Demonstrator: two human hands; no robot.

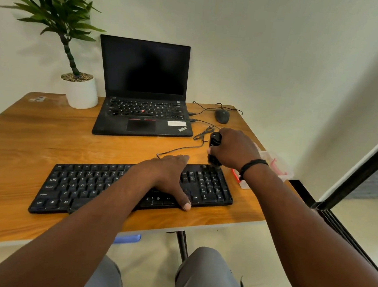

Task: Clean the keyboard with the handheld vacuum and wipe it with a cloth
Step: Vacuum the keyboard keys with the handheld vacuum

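A black keyboard (83, 186) lies across the front of the wooden table (24, 133). My left hand (169, 176) rests flat on its right-middle part, fingers over the far edge and thumb at the near edge, pressing it down. My right hand (235, 147) is closed around a small black handheld vacuum (214, 141), held upright with its brush tip touching the keyboard's far right corner above the number pad. No cloth can be made out clearly.
A black laptop (144, 93) stands open behind the keyboard, with a black mouse (222, 116) and loose cables (197, 141) to its right. A potted plant (80, 90) sits at the back left. A clear plastic container (277, 165) lies at the table's right edge.
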